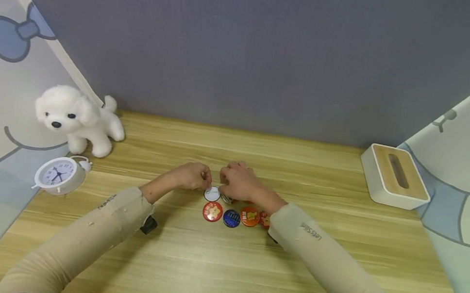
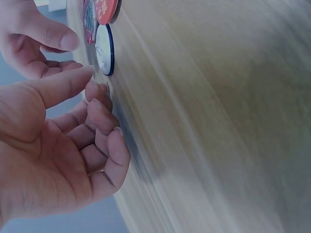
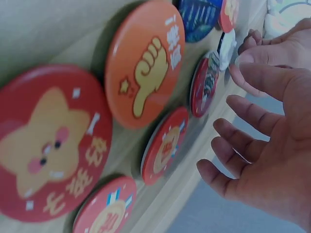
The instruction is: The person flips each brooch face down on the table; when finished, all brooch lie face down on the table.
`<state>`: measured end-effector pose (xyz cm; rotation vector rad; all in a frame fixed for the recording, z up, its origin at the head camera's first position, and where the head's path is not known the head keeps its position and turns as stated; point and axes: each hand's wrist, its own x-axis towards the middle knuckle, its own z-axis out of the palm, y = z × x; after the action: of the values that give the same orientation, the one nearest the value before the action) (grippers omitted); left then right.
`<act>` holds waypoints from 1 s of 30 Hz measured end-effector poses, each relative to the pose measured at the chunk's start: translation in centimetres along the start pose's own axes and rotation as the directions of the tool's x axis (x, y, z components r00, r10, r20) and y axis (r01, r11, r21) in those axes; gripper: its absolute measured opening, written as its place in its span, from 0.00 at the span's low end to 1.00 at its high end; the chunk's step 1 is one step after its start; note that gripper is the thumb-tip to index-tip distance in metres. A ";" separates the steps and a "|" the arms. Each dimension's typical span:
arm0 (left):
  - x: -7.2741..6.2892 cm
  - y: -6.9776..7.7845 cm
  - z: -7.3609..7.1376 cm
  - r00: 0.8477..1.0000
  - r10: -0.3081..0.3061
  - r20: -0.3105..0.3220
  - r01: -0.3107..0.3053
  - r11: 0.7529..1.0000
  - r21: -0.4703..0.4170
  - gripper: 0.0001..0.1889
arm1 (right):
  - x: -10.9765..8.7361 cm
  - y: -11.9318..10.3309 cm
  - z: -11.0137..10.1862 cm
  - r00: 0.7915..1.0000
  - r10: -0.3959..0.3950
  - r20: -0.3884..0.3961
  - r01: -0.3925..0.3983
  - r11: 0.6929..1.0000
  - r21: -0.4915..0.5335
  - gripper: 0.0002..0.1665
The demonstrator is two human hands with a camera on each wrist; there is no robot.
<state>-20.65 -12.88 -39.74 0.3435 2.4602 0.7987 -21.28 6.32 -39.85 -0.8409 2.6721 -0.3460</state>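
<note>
A round white button badge [image 1: 212,193] lies on the table at the left end of the back row of badges. My left hand [image 1: 193,176] is just behind it, fingers half curled, fingertips right at its rim in the left wrist view. On the other side, my right hand [image 1: 239,181] hovers over the back row with its fingers loosely bent and apart. Its thumb is near the white badge. Under it lies a red badge with a dark green pattern [image 3: 205,83]. In front are a red star badge [image 1: 212,211], a blue badge [image 1: 231,218] and an orange thumbs-up badge [image 1: 250,216].
Further right are another red star badge [image 3: 53,141] and two red badges, one of them with a yellow centre [image 3: 165,145]. A white toy dog [image 1: 75,117] and an alarm clock [image 1: 57,175] stand at left. A tissue box [image 1: 395,177] stands at right, by the wall.
</note>
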 end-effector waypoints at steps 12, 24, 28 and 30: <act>0.1 1.0 -0.5 0.998 0.028 -0.062 -0.023 0.997 0.080 0.09 | -1.2 2.0 -0.6 1.000 0.006 -0.014 -0.006 1.000 0.024 0.18; 0.3 2.4 0.3 0.998 0.062 -0.010 -0.060 0.989 0.133 0.08 | -2.6 3.3 -0.4 1.000 -0.003 0.012 0.002 0.999 0.038 0.20; 0.5 2.8 0.8 0.997 0.070 0.023 -0.072 0.983 0.170 0.10 | -2.7 3.2 -0.2 1.000 0.007 0.025 -0.008 0.998 0.055 0.23; 0.6 3.0 1.0 0.997 0.069 0.033 -0.074 0.979 0.190 0.11 | -2.8 3.1 -0.2 1.000 0.007 0.028 -0.008 0.998 0.054 0.24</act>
<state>-20.39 -9.76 -38.88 0.5119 2.5175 0.5834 -20.77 10.44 -40.08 -0.8136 2.6274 -0.4007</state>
